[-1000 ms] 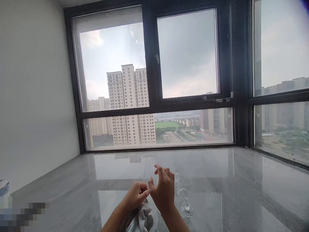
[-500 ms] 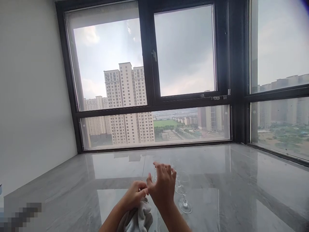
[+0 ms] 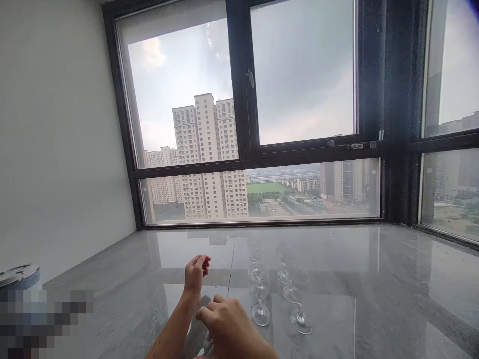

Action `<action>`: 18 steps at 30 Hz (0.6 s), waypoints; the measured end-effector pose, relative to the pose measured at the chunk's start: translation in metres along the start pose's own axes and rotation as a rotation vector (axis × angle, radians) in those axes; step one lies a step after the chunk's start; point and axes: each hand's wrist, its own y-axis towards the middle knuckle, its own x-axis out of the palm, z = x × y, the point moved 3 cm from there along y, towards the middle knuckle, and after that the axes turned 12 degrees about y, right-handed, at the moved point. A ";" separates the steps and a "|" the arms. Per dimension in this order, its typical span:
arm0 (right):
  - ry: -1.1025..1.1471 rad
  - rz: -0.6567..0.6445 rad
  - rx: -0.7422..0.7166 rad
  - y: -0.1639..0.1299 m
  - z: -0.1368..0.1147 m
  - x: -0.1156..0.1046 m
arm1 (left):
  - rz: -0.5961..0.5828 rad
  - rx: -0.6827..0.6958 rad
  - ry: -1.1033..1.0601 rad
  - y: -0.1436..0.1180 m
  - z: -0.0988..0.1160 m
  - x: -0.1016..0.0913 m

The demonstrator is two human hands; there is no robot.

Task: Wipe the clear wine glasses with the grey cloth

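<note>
1. Left hand point(image 3: 194, 271) raised above the counter point(image 3: 374, 299), fingers curled loosely together, pinching nothing I can see.
2. Right hand point(image 3: 228, 326) low, loosely closed, resting on a grey cloth point(image 3: 202, 311); grip hidden.
3. 4 or so stemmed wine glasses point(image 3: 259, 291) stand upright just right of both hands.
4. Risk: a sideways right-hand sweep could topple the nearest glass on the slick marble.

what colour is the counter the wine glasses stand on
Grey marble-like counter with pale veins, glossy; clear in the head view, under the wine glasses.
</note>
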 end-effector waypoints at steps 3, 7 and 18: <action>-0.030 -0.204 0.076 -0.001 0.017 0.012 | 0.224 -0.174 -0.171 0.011 -0.006 -0.025; 0.024 -0.272 0.115 -0.006 0.027 0.012 | 0.296 -0.236 -0.214 0.013 -0.012 -0.030; 0.365 -0.148 0.289 -0.020 0.005 -0.028 | 0.206 -0.192 -0.112 0.009 -0.017 -0.020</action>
